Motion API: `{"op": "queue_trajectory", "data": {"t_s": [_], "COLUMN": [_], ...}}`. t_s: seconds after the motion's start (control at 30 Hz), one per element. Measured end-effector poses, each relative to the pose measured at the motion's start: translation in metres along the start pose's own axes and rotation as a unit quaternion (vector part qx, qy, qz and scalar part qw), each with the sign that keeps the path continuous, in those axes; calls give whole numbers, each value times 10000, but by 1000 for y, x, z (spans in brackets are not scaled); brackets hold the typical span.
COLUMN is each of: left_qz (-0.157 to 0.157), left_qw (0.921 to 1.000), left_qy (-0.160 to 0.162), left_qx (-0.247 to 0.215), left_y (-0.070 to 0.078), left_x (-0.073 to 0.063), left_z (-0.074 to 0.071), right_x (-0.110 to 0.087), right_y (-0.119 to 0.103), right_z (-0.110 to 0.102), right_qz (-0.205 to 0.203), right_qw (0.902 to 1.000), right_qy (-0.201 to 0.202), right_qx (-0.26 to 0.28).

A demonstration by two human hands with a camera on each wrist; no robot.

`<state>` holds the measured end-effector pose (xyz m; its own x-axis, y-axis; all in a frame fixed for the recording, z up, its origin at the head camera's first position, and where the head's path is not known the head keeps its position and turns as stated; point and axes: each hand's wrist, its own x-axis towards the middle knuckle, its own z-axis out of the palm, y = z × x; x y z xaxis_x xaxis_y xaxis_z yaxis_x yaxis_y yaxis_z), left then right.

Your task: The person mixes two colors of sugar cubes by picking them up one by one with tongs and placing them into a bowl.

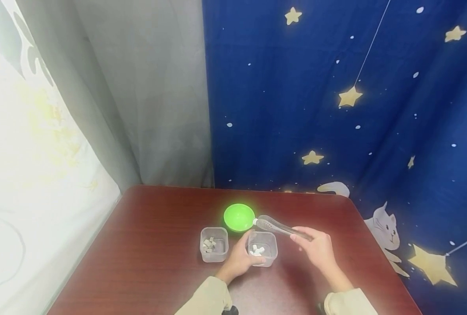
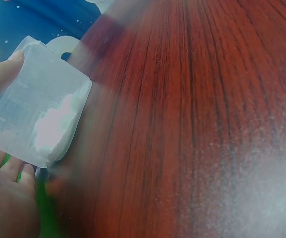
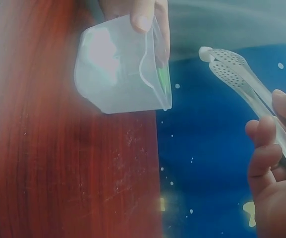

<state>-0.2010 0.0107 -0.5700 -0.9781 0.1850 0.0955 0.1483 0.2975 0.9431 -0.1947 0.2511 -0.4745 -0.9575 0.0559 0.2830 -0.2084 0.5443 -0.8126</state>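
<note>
My left hand [image 1: 237, 261] grips a clear plastic container [image 1: 272, 258] around its side, thumb at the near wall. Several white pieces [image 1: 258, 251] lie in the bottom of it. In my right hand [image 1: 320, 250] is a pair of metal tongs [image 3: 242, 79] with perforated tips. Between those tips sits a small white piece [image 3: 205, 53], held above the table at the right rim of a green bowl [image 1: 239, 214]. The left wrist view shows the container from its side, with a thumb [image 2: 4, 74] against the wall.
Left of the held container stands a second clear container [image 1: 217, 259] with several greyish chunks [image 1: 208, 245] inside. All of it is on a dark red wooden table [image 1: 155, 245]. A grey curtain [image 1: 158, 109] and a blue star-patterned curtain [image 1: 273, 100] hang behind the far edge.
</note>
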Motion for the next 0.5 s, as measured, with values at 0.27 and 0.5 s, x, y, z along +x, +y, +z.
{"op": "queue_trajectory", "data": {"t_s": [0.27, 0.5], "left_qz": [61, 107], "left_qw": [10000, 9999], "left_qy": [12, 65], "left_qx": [27, -80], "left_y": [1, 3], "left_x": [0, -2], "left_z": [0, 1], "right_x": [6, 13], "right_y": [-7, -8], "right_z": [8, 16], "right_qz": [89, 24], "right_qw": [9993, 9993], "right_qy": [219, 321], "right_qx": [298, 192]}}
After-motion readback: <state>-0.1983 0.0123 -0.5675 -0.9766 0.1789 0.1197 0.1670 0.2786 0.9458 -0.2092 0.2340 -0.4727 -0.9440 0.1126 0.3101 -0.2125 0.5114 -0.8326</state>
